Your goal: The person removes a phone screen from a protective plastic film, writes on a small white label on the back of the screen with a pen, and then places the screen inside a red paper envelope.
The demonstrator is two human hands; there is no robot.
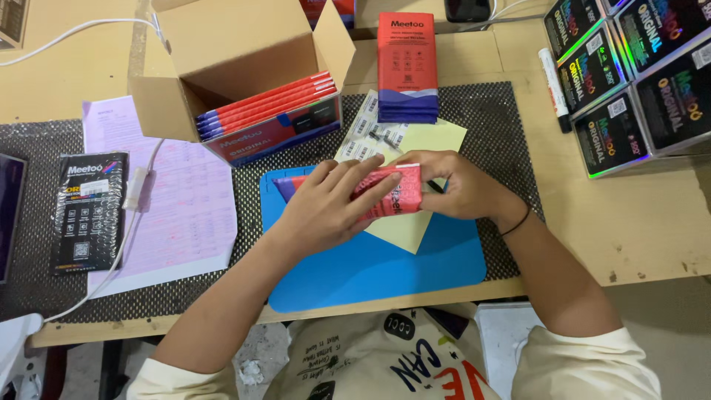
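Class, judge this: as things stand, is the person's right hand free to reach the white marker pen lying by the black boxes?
Probably not at once: the right hand and left hand both grip the red packet. The path to the white marker pen looks open.

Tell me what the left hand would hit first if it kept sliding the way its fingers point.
The left hand points right, across the red box it holds. Going on, it would probably first meet the right hand gripping the box's other end, though depth is hard to judge.

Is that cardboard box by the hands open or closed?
Open. The cardboard box lies on its side, flaps spread, with red packs sticking out of its mouth.
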